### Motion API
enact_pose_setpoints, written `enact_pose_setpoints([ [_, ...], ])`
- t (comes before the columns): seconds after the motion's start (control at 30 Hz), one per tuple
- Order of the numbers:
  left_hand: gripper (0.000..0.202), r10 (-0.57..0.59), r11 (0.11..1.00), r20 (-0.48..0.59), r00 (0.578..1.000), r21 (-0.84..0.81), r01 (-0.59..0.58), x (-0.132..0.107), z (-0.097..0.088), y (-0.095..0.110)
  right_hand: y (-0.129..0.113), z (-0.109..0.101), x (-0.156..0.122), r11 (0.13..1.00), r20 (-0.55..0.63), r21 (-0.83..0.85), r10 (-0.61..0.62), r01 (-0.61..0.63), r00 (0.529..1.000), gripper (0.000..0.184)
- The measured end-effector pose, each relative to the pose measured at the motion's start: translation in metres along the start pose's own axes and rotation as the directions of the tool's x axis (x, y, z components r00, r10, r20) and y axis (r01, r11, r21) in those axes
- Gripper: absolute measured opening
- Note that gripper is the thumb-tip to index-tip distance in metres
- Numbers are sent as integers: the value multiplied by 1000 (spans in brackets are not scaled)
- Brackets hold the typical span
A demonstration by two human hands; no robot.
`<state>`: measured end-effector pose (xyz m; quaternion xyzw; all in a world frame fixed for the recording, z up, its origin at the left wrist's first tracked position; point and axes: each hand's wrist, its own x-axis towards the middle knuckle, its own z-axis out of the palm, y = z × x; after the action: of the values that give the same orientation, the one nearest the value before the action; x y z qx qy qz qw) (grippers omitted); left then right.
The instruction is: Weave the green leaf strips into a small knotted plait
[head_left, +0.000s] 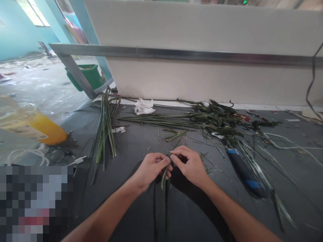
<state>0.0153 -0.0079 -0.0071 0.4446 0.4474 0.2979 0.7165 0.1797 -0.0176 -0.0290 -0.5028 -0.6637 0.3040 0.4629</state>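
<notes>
Both hands meet at the middle of the dark tabletop, pinching narrow green leaf strips (164, 177) between them. My left hand (154, 168) is closed on the strips, thumb on top, with long ends hanging down toward me. Thumb and fingertips of my right hand (188, 164) press together at the strips' upper end, touching the left fingertips. Just beyond the hands lie short leaf scraps (176, 135). A bunch of long green leaf strips (104, 131) rests to the left. More strips (161, 120) stretch across behind the hands to a pile of dark green woven leaf pieces (219, 116).
On the right lies a black and blue object (243, 171) beside thin wire-like strands (262, 174). At left stand a container of orange drink (37, 126) and a white cable (78, 160). Crumpled white tissue (144, 107) lies near the pale panel (202, 80). A green bin (87, 75) stands beyond.
</notes>
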Motion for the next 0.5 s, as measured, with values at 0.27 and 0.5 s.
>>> enact_pose_setpoints([
  [0.27,22,-70,992,17,997,-108,71,1,-2,1,-3,-1,-1,980,-6,-123,-158,156,987,16],
  [0.5,23,-41,998,-12,999,-51,40,2,-3,2,-1,-1,-1,955,10,-195,-227,225,974,17],
])
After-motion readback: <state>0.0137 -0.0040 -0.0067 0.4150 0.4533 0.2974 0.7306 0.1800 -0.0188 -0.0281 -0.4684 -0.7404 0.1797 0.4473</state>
